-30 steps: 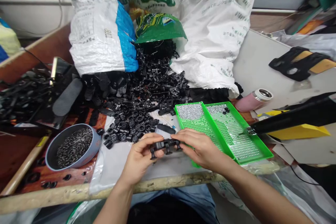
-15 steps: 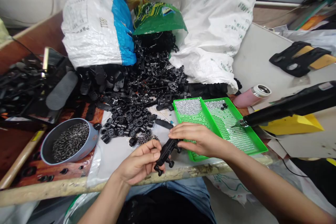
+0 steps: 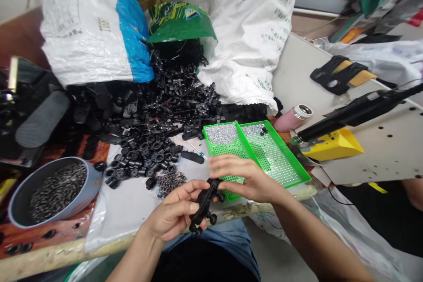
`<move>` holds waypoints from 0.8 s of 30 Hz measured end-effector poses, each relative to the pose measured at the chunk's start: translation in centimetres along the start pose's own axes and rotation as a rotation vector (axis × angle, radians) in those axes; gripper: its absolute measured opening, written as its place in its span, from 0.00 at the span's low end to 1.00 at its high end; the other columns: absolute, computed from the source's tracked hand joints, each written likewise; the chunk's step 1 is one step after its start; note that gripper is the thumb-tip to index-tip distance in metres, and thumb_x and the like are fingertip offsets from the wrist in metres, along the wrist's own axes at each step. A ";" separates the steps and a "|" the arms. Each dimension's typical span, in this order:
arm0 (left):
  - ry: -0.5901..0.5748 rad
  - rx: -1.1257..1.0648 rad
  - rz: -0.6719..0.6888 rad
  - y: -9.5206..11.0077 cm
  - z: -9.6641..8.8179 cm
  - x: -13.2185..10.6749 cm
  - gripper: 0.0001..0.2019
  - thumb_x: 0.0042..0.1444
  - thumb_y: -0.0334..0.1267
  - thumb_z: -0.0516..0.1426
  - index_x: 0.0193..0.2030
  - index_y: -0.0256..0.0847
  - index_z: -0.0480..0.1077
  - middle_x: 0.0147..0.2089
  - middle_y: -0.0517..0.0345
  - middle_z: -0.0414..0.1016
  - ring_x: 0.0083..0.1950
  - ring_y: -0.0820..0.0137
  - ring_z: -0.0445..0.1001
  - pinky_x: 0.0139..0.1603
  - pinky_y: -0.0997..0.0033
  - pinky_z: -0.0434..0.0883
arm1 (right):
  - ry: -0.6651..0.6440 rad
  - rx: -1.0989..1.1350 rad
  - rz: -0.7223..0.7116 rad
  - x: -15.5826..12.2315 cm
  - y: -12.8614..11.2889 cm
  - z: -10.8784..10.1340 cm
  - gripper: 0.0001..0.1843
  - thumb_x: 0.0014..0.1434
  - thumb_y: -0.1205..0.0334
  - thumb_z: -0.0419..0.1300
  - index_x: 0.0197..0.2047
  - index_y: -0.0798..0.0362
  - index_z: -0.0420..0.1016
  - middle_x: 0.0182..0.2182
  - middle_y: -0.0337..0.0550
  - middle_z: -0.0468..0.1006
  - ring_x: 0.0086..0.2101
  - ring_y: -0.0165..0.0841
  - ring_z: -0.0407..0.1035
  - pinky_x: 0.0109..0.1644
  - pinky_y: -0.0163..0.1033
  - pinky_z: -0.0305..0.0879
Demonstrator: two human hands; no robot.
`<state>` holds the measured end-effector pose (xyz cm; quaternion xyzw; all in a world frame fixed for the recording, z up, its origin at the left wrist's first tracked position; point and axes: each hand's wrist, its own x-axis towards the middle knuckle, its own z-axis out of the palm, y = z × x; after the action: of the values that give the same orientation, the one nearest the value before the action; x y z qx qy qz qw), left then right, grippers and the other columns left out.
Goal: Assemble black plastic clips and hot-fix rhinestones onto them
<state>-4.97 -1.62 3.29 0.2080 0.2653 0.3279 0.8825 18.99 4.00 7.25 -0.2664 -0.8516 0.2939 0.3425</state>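
My left hand (image 3: 176,209) grips a black plastic part (image 3: 203,205) between thumb and fingers, above the table's front edge. The part is long and narrow, with small round knobs at its lower end and right side, and it is tilted. Over its upper end is my right hand (image 3: 246,176), fingers stretched out and thumb apart from them. The right thumb lies close against that end; its fingertips are slightly blurred. Just beyond the hands lie a small heap of speckled tiny pieces (image 3: 170,183) and a flat black strip (image 3: 192,157).
A divided green tray (image 3: 238,141) holds silver screws. Right of it are a pink flask (image 3: 291,119), a black power screwdriver (image 3: 346,116) and a yellow holder (image 3: 337,145). Black rings (image 3: 145,158), a blue bowl (image 3: 92,185) and white sacks (image 3: 89,31) surround the left and back.
The view has swung right, so the table things sit further left. The right hand has shifted slightly at the part's upper end. My left hand still holds the black part.
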 end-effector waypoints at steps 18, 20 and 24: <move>0.555 0.952 0.277 -3.8 0.3 5.2 0.24 0.58 0.47 0.61 0.58 0.38 0.76 0.19 0.66 0.64 0.21 0.73 0.58 0.25 0.74 0.55 | 1.002 0.337 0.500 -1.5 6.3 -0.2 0.12 0.56 0.58 0.66 0.43 0.50 0.71 0.21 0.29 0.69 0.21 0.27 0.68 0.30 0.38 0.70; 0.557 0.975 0.269 -3.8 0.4 5.1 0.24 0.58 0.48 0.61 0.59 0.38 0.76 0.19 0.66 0.64 0.21 0.73 0.58 0.24 0.74 0.54 | 1.047 0.336 0.512 -1.3 6.5 0.3 0.12 0.57 0.58 0.66 0.42 0.50 0.70 0.19 0.27 0.68 0.19 0.26 0.66 0.27 0.37 0.68; 0.544 0.976 0.262 -3.8 0.4 5.0 0.25 0.58 0.48 0.60 0.59 0.38 0.75 0.19 0.67 0.63 0.22 0.73 0.58 0.25 0.74 0.54 | 1.077 0.362 0.516 -1.3 7.1 0.3 0.14 0.55 0.58 0.68 0.41 0.50 0.70 0.18 0.27 0.69 0.18 0.26 0.67 0.26 0.36 0.67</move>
<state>0.27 -0.92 -0.10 0.5306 0.5756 0.3157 0.5362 21.36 7.93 1.69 -0.5122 -0.4045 0.3313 0.6813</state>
